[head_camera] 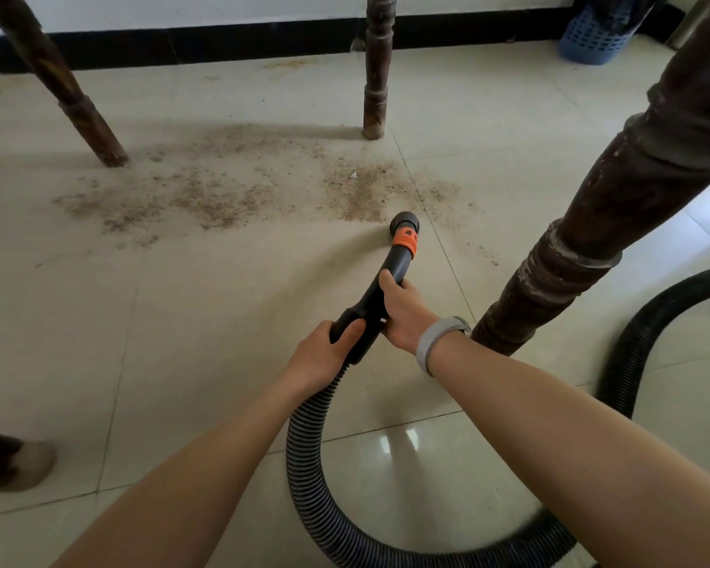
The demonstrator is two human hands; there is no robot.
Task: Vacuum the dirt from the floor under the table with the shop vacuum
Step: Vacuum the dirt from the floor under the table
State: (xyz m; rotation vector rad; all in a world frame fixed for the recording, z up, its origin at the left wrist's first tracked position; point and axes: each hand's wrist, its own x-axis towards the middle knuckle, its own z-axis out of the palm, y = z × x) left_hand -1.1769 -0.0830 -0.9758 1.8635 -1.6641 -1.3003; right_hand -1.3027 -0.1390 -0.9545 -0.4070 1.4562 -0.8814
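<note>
figure: vacuuming under the table, nozzle at the near right edge of the dirt. my right hand (402, 309) grasps the black nozzle tube (386, 289) partway down, fingers curled round it; my left hand (324, 356) grasps the near end of the tube where the ribbed hose (304, 457) joins. the nozzle mouth (404, 223), just beyond the orange collar (405, 239), sits low at the floor (181, 321), touching or just above it, i cannot tell which. the dirt (230, 190) lies as a wide scatter from the nozzle leftward and far, between the left table leg (78, 112) and the middle far leg (376, 100). the floor near the nozzle looks mostly clean, so i judge the job barely begun. to do this step well, i would keep the mouth flat and close to the tile, sweep slowly leftward in overlapping strips, work round the leg bases, and keep the hose loop clear of the thick right leg (591, 248) so it does not snag.
</note>
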